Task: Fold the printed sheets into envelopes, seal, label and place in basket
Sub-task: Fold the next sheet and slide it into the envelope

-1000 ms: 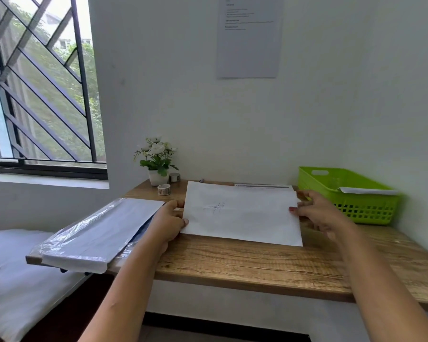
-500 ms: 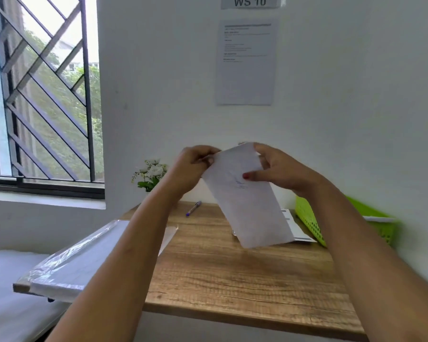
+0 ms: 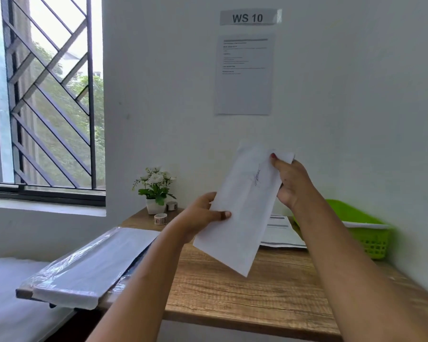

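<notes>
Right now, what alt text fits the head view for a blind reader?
A person's left hand and right hand hold a white envelope above a wooden desk. A green basket sits at right, a plastic-wrapped paper stack at left, a potted plant by the wall.

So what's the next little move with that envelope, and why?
Probably carry the envelope right and drop it into the basket: left hand and right hand hold it above the table, and it already bears a scribble.
</notes>
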### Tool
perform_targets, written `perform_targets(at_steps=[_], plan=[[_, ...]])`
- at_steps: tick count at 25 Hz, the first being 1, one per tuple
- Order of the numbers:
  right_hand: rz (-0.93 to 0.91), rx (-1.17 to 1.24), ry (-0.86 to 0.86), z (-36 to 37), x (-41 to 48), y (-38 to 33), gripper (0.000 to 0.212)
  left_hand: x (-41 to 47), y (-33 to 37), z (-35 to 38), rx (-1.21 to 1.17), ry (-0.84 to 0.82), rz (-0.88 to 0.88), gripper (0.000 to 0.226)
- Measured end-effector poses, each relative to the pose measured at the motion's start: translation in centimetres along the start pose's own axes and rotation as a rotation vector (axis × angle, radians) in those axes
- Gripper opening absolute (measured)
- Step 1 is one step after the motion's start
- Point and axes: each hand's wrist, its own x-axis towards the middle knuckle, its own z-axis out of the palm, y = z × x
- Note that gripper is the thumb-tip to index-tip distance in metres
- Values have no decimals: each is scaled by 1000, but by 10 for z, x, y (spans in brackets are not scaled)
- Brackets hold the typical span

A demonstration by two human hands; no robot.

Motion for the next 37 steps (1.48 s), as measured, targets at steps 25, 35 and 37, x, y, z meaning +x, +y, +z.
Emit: perform_targets(at_steps=[25,35,37], plan=[[-20,-1050,-666,0,5,150,8,-16,-57,-22,202,-119,-281,23],[-67,-1203,-539,2,-17,142,30,-13,-46,-5,1109,-155,-352,60],[12,-1290,-590,-9,-32,138,41,-11,-48,15,1248,-220,-234,61]])
